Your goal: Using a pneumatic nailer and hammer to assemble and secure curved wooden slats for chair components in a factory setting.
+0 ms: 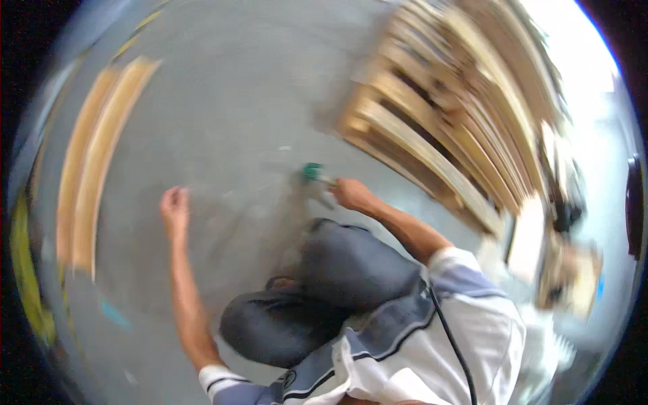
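My right hand [351,194] is closed around the handle of a tool with a green head [312,171], held out over the grey floor in front of my knees. Blur hides the tool's exact kind. Off to the left, my left hand [175,202] is raised, arm stretched forward, its fingertips drawn together. Whatever they hold, if anything, is too small and smeared to make out. Nearest to that hand lie two long pale wooden boards [101,165], side by side at the far left.
Stacked wooden pallets [418,128] with boards on them rise at the far right, a corner pointing toward my right hand. Beside my right shoulder stands a cardboard box [579,277]. Yellow floor tape [138,34] runs along the left. A small blue strip [116,315] lies on the floor.
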{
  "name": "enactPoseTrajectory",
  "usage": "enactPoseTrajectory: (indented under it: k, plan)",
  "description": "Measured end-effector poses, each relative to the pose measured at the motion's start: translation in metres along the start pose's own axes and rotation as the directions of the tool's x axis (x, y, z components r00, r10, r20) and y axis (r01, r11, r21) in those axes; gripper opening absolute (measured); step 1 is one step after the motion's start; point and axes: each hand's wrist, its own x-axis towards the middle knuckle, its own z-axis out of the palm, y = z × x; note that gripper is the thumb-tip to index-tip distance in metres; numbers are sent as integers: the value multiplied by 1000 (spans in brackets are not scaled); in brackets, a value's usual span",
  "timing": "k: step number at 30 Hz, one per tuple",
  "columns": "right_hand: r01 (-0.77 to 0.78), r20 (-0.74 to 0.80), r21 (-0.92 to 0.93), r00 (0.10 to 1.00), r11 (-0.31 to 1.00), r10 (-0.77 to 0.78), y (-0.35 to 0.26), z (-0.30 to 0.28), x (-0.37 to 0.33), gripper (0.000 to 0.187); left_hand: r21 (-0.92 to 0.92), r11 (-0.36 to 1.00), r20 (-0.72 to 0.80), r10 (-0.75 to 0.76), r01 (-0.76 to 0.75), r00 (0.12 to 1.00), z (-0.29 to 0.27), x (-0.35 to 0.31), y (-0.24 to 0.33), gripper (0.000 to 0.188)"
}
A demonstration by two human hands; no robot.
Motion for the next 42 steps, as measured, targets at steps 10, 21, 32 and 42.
enactPoseTrajectory:
  k: [10, 21, 32, 42]
  plan:
    - [-635, -140, 87, 755, 768, 640, 201, -2, -215, 40, 30, 868, 410, 441, -495, 798, 112, 38, 170, 36]
    - [-705, -30, 242, 682, 667, 731, 321, 31, -315, 40, -254, 728, 555, 649, -637, 520, 290, -30, 396, 30]
    - [-624, -339, 222, 671, 749, 659, 332, 58, -348, 34, -485, 712, 762, 58, 509, 645, 568, -46, 627, 68]
    - [-691, -184, 496, 509, 526, 841, 316, 55, -341, 36, -635, 676, 536, 38, 373, 843, 686, 43, 658, 30]
